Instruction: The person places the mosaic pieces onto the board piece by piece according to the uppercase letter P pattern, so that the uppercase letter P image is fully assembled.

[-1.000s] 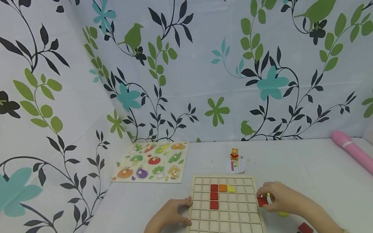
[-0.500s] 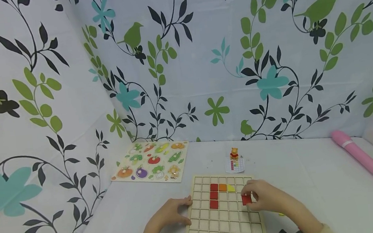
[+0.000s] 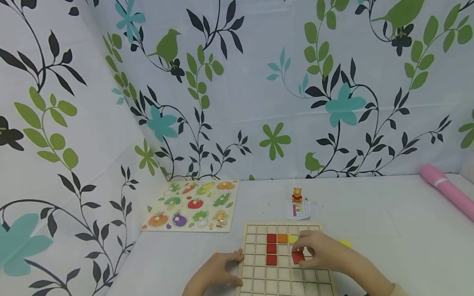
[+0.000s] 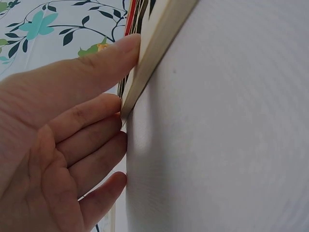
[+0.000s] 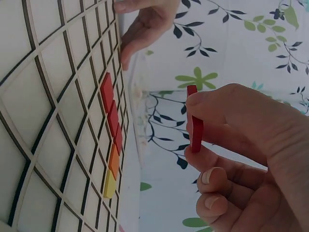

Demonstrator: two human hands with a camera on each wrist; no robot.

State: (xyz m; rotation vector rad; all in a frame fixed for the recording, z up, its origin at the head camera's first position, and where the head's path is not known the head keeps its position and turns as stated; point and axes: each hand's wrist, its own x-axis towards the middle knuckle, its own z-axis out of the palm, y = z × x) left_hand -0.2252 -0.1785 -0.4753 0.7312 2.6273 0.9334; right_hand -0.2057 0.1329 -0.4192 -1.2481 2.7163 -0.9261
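A square wooden grid board [image 3: 267, 288] lies on the white table. In its upper part sit several coloured tiles: a column of red tiles [image 3: 271, 248], then an orange tile [image 3: 283, 238] and a yellow tile [image 3: 292, 239] beside the top one. My right hand [image 3: 325, 250] pinches another red tile [image 5: 195, 121] between thumb and fingers; in the right wrist view the tile is held edge-on, apart from the board. My left hand [image 3: 218, 270] touches the board's left edge with straight, spread fingers, and in the left wrist view the thumb rests on the frame [image 4: 159, 41].
Behind the board a small bear figure [image 3: 297, 195] stands at a printed pattern card [image 3: 298, 210]. A vegetable puzzle board [image 3: 191, 207] lies at the back left, a pink pen-shaped object [image 3: 462, 202] at the right. A yellow piece [image 3: 345, 242] shows behind the right wrist.
My right hand has carried the red tile leftward from beside the board's right edge to over the grid near the yellow tile. The left hand stays in place.
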